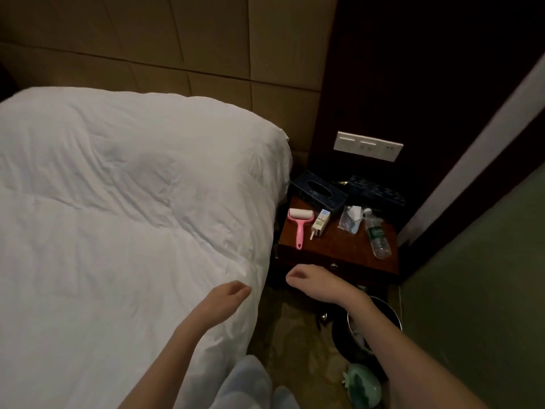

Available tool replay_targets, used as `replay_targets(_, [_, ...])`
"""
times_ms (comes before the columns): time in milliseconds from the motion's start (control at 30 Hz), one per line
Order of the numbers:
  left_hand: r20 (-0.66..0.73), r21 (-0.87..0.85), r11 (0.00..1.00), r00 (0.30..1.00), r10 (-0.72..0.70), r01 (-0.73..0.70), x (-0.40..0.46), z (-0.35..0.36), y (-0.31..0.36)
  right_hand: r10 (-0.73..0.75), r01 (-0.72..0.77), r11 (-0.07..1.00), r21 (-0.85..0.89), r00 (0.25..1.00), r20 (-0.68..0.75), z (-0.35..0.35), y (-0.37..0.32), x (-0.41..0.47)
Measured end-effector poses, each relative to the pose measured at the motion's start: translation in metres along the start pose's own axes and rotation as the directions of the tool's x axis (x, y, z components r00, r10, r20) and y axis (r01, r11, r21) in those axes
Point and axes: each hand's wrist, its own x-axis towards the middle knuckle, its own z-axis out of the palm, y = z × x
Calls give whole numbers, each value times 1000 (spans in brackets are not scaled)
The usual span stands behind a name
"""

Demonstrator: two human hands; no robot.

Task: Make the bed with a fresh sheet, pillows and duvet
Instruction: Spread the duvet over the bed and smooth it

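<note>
Duvet [118, 202] spread white over the bed, reaching up to the padded headboard [177, 54] at the far side; its right edge hangs down the bed's side, creased and quilted, not yet smooth; no pillows in view, and no sheet showing under the duvet. Left hand [228, 296] at the duvet's near right edge, fingers loosely curled, touching or just over the cloth; cannot tell if it pinches a fold. Right hand [306, 280] apart from the bed, hovering before the nightstand [339, 246], fingers loosely curled, holding nothing. On the nightstand: pink lint roller [299, 225], small carton [320, 224], crumpled wrapper [351, 219], water bottle [376, 237] lying on its side near the right edge, two dark tissue boxes [318, 191] at the far side. On the floor to the near right, a dark bin [368, 335] and a green object [364, 385], kind unclear. Judgement: duvet laid, straightening in hand, pillows likely to come. Risks: a sharp tug on the hanging edge could drag the duvet off square, or sweep it across the nightstand and carry off the roller or carton; the right arm swinging back could knock the bottle to the floor; a foot could catch the bin or the green thing in the narrow gap; dim light could hide leftover creases.
</note>
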Motion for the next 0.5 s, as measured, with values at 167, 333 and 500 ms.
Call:
replay_targets(167, [-21, -53, 994, 995, -96, 94, 68, -32, -3, -69, 70, 997, -13, 997, 39, -56, -24, 97])
replay_targets(333, [-76, -96, 990, 990, -115, 108, 152, -76, 17, -82, 82, 997, -15, 997, -11, -100, -44, 189])
replay_targets(500, [-106, -84, 995, 993, -61, 52, 225, -127, 63, -69, 72, 996, 48, 996, -51, -142, -50, 241])
